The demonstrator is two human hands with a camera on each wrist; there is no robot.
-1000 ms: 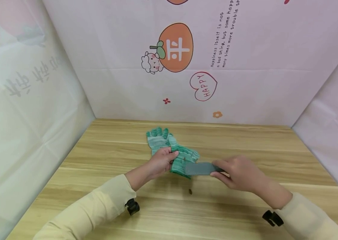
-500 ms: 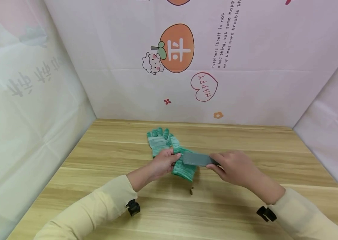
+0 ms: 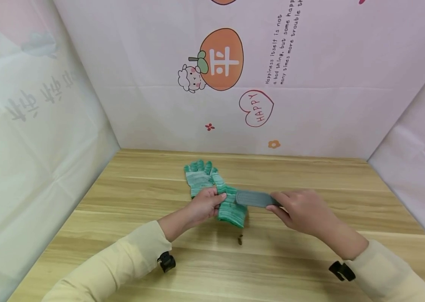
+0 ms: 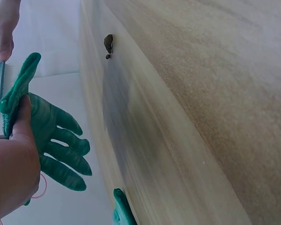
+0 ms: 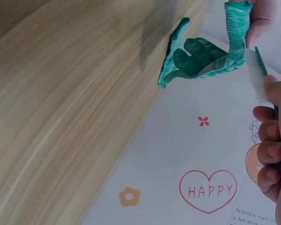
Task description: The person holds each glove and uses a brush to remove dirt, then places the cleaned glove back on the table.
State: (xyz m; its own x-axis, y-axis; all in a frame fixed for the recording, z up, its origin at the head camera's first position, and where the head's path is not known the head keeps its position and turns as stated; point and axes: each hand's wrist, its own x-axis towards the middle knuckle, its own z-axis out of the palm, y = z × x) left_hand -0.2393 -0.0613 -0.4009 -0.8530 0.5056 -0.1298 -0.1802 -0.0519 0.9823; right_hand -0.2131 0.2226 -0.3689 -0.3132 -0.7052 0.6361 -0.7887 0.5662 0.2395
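Note:
My left hand [image 3: 204, 204] pinches a green-and-white striped knit glove [image 3: 232, 213], thumb on top, and holds it up off the table. Its cuff points toward me, and its fingers spread out in the left wrist view. From the right, my right hand [image 3: 306, 212] grips the handle of a grey-backed brush [image 3: 255, 199]. White bristles [image 5: 257, 80] face the glove in the right wrist view, close to its cuff part; firm contact is hard to tell. Another matching glove [image 3: 198, 178] lies flat on the table behind my left hand.
Small dark brown bits [image 3: 240, 239] lie on the wood-grain table [image 3: 152, 256] below the glove. Printed white sheets [image 3: 152, 117] stand along the back and both sides. Black bands [image 3: 167, 261] show near both sleeves.
The brush has gone up from the cuff, across the glove toward my left thumb, then slightly back right. A second small brown bit now lies beside the first on the table.

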